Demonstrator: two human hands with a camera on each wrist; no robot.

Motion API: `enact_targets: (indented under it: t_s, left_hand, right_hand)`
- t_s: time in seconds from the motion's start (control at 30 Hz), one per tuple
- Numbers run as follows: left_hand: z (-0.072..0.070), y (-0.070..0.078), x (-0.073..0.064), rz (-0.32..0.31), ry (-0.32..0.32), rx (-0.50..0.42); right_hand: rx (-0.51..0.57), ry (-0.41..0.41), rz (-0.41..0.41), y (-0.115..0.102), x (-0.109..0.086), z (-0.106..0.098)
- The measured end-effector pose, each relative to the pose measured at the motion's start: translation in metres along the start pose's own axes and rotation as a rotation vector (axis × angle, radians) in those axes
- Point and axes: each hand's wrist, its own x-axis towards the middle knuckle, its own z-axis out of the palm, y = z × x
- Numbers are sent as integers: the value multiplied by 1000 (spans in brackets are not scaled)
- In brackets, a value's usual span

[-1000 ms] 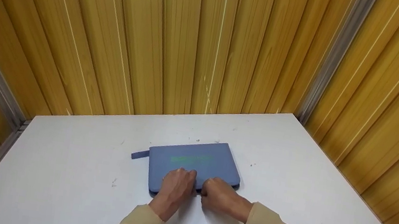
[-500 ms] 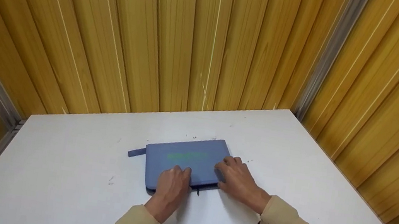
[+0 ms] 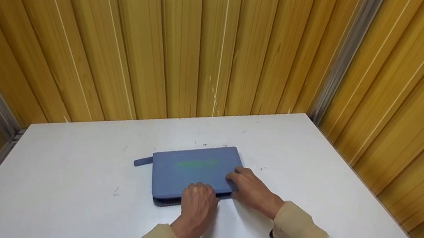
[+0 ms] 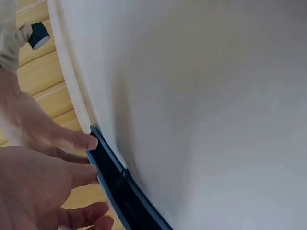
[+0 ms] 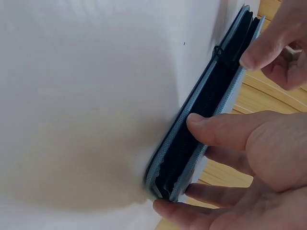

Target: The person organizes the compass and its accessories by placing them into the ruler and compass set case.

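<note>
A blue zip case (image 3: 196, 173) with green lettering lies flat on the white table, its wrist strap (image 3: 143, 161) pointing left. Its front edge is unzipped and gapes a little, dark inside. My left hand (image 3: 198, 208) grips the cover at the middle of that edge, thumb at the rim and fingers curled over the top. Around the right front corner, my right hand (image 3: 253, 191) holds the case; in the right wrist view its thumb (image 5: 211, 128) lies across the opening. A zipper pull (image 5: 218, 52) hangs at the lower rim near my left hand; the head view hides it.
The white table (image 3: 74, 182) carries small dark marks and scuffs behind and left of the case. Yellow wood-look panels (image 3: 184, 48) rise at the back and both sides, with metal posts (image 3: 343, 54) at the corners.
My right hand has left the middle of the front edge for the right corner. My left hand has slid right along the edge, and the gap at the front left shows wider.
</note>
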Motion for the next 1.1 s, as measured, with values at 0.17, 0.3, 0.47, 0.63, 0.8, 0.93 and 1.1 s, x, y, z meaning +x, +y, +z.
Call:
enact_targets:
  t_s: [0.17,0.3,0.47,0.63,0.8,0.93,1.1]
  left_hand:
    - [0,8,2,51,-144,76]
    - [0,9,3,78,-267,95]
    - [2,13,3,59,-252,93]
    - [2,16,2,46,-224,86]
    - [4,17,3,10,-194,51]
    - [4,16,1,-13,-189,19]
    - [6,14,-3,-45,-139,-81]
  right_hand:
    - [-8,-16,-7,-1,2,0]
    - [-3,-25,-13,0,3,1]
    - [-10,-29,-6,0,2,1]
    - [-25,-30,8,0,-1,-1]
    - [-33,-26,2,0,-1,0]
    - [-29,-27,-7,1,0,1]
    - [-31,-28,-2,1,1,2]
